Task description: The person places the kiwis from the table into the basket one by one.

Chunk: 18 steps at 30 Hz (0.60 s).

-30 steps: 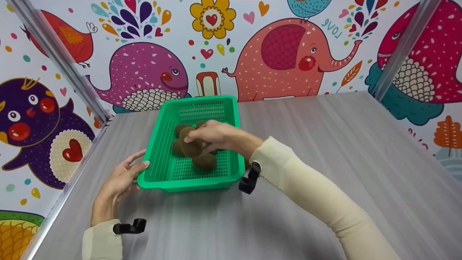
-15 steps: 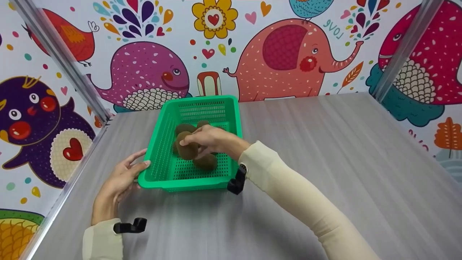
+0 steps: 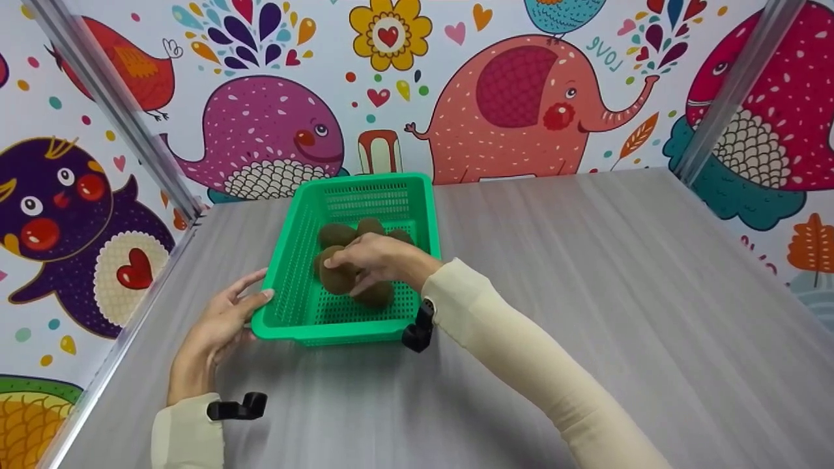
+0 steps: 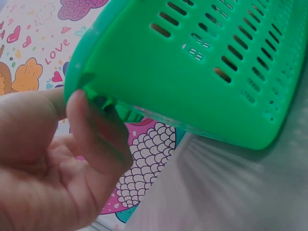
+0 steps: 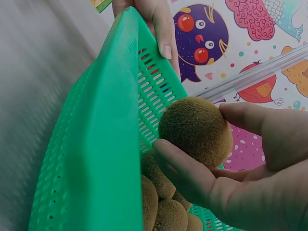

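Note:
My right hand (image 3: 381, 259) holds a brown, fuzzy kiwi (image 5: 195, 132) between thumb and fingers, inside the green plastic basket (image 3: 348, 331). Several more kiwis lie on the basket floor beneath and around it, among them one kiwi (image 3: 336, 236) toward the back left and another kiwi (image 3: 376, 296) nearer the front; my hand partly covers them. At the basket's front left corner, my left hand (image 3: 225, 322) grips the rim, thumb on top. The left wrist view shows its fingers (image 4: 98, 139) curled under that rim (image 4: 79, 62).
The basket stands on a grey wood-grain table (image 3: 554, 273), toward the back left. Walls printed with cartoon animals rise behind and at the sides. Metal corner posts (image 3: 120, 111) stand at the left and right. Each wrist carries a black camera mount (image 3: 238, 407).
My right hand has moved slightly left and toward me with the kiwi, lower over the basket. More of the kiwis behind it now show. My left hand stays on the rim.

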Each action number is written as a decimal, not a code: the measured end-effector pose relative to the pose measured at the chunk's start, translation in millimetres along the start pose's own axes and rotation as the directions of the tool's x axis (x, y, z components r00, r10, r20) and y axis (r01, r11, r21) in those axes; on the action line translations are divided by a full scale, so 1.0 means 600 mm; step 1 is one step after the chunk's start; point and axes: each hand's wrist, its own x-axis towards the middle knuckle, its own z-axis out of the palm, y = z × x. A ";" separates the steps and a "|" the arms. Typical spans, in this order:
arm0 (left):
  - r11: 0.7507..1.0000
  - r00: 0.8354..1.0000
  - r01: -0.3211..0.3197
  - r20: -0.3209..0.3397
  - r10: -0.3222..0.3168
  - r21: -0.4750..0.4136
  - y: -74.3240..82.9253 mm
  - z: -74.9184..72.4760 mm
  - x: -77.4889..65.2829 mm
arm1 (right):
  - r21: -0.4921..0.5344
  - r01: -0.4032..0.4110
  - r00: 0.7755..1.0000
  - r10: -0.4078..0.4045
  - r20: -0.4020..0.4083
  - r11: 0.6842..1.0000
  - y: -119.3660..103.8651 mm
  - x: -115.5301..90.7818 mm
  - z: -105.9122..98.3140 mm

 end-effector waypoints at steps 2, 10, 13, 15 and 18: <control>1.000 1.000 -0.006 0.001 0.006 0.007 0.000 0.000 0.000 | 0.000 -0.011 1.000 0.011 0.006 1.000 0.001 0.002 0.002; 1.000 1.000 -0.015 0.010 0.015 0.006 -0.001 0.000 0.000 | -0.027 -0.040 0.999 0.040 0.020 0.999 0.005 0.006 0.009; 1.000 1.000 -0.010 0.007 0.010 0.008 -0.001 0.000 0.001 | -0.051 -0.040 0.999 0.040 0.016 0.998 0.006 0.007 0.008; 1.000 1.000 -0.008 0.004 0.008 0.010 0.000 0.000 0.001 | -0.063 -0.042 0.999 0.043 0.014 0.997 0.007 0.007 0.008; 1.000 1.000 -0.003 -0.004 0.003 0.010 0.000 0.000 0.001 | -0.066 -0.052 0.998 0.053 0.016 0.996 0.007 0.006 0.007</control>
